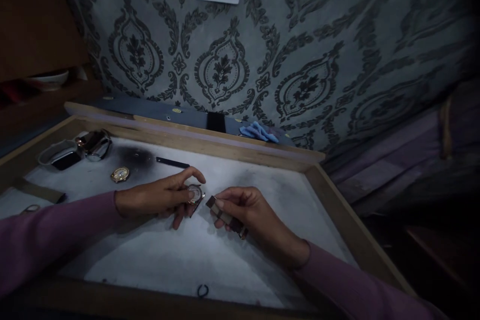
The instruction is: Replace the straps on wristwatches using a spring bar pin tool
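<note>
One watch (196, 193) sits in the left hand (163, 196), clamped between fingers. The right hand (254, 210) pinches a strap (224, 215).

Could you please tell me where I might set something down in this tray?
Free: the near patch, between the left hand and the small dark ring; the right patch, between the right hand and the tray's right wall. Crowded: the far left, with wristwatches and a gold-rimmed watch head.

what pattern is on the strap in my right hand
The watch strap in your right hand has dark brown and beige bands; see the head view.
</note>
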Demonstrator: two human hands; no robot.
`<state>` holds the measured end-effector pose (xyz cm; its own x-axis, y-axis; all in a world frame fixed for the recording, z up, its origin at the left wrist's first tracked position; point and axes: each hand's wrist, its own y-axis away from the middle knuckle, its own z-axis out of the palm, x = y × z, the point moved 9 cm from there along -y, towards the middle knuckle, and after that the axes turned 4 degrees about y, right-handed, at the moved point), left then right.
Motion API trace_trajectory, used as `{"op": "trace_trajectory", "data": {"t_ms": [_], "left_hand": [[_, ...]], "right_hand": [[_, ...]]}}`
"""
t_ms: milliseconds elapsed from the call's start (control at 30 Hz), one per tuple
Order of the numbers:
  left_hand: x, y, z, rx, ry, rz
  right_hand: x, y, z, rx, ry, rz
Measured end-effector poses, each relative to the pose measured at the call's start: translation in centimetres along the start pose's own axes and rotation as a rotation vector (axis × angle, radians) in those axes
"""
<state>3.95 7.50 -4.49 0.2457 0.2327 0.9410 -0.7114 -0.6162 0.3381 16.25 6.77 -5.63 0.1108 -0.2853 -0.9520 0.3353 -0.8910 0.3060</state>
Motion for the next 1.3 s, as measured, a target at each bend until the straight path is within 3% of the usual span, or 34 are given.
{"op": "trace_trajectory", "data": {"t_ms": [233,767,1300], "left_hand": [[-0.7,0.3,0.5,-0.087,0.022,-0.041],[-1.2,0.2,0.6,-0.101,0.046,-0.083],[-1.1,0.1,0.8,-0.126,-0.024,-0.073]], "right_hand": [[0.6,-0.3,-0.8,0.027,0.003,0.025],[-0.2,-0.3,-0.9,0.028,-0.057,-0.084],[-1.6,0.4,-0.1,-0.020,0.057,-0.201]]}}
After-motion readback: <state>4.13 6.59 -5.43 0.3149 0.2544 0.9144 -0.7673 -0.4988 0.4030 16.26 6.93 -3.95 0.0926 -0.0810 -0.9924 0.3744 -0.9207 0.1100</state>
